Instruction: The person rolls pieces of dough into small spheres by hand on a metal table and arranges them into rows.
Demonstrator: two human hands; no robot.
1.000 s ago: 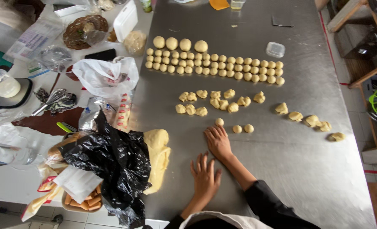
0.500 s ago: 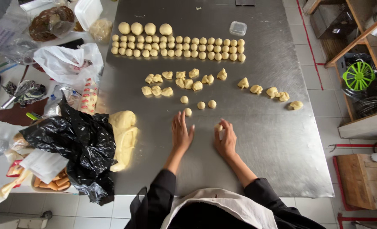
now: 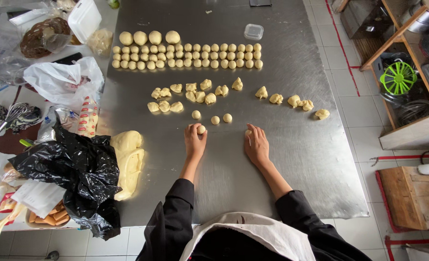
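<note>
Two hands rest on the steel table, each on a small piece of dough. Half a second ago the left hand lay flat with a ball just beyond its fingertips; it now cups loosely around that dough ball, which peeps out beside its fingers. The right hand has stayed palm-down, fingers extended over a pale dough piece at its fingertips; whether it grips is not clear. The shift suggests rolling is under way on both sides at once. Three finished balls lie just beyond, smooth and round. Behind them sit rough-torn, irregular lumps, then orderly rows of smooth spheres. A soft, glossy dough mass slumps at the table's left edge against a crinkled black plastic bag
</note>
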